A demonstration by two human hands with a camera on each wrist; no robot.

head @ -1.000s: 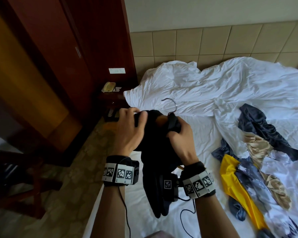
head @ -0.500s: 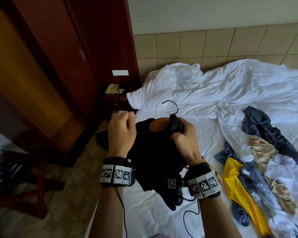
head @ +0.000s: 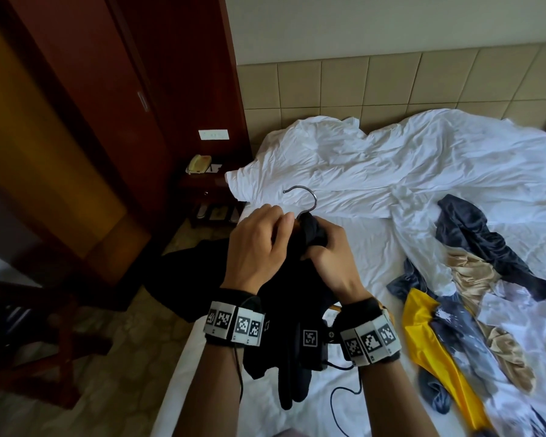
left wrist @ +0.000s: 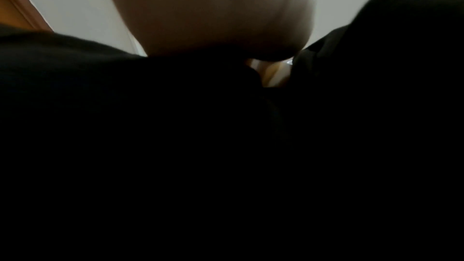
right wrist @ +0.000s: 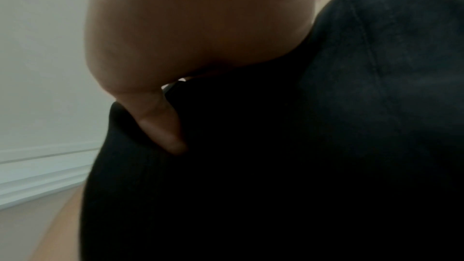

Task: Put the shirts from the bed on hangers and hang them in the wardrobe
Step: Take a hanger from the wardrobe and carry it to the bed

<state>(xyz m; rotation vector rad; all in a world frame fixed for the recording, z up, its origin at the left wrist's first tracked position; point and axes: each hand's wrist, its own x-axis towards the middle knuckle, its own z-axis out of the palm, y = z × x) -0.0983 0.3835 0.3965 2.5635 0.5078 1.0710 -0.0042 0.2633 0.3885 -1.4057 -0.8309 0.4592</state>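
Note:
A black shirt (head: 293, 313) hangs between my two hands above the bed's left edge, bunched at its neck. A wooden hanger sits inside it, and only the metal hook (head: 303, 197) shows above my fingers. My left hand (head: 259, 244) grips the shirt's neck beside the hook. My right hand (head: 325, 250) clutches a wad of the black cloth at the hook's base. In the left wrist view a sliver of pale wood (left wrist: 272, 74) shows amid the dark cloth (left wrist: 226, 156). The right wrist view is filled with black cloth (right wrist: 276, 166) under my palm.
A heap of other garments, dark grey (head: 486, 244), tan (head: 473, 272), yellow (head: 435, 345) and patterned, lies on the white bed (head: 375, 171) at the right. The dark red wardrobe (head: 114, 99) stands at left, with a nightstand and phone (head: 199, 164) beside it. A wooden stand (head: 29, 335) is lower left.
My left hand has slid right along the shirt to meet my right hand at the hook. The wooden hanger top that showed before is now covered by cloth and fingers.

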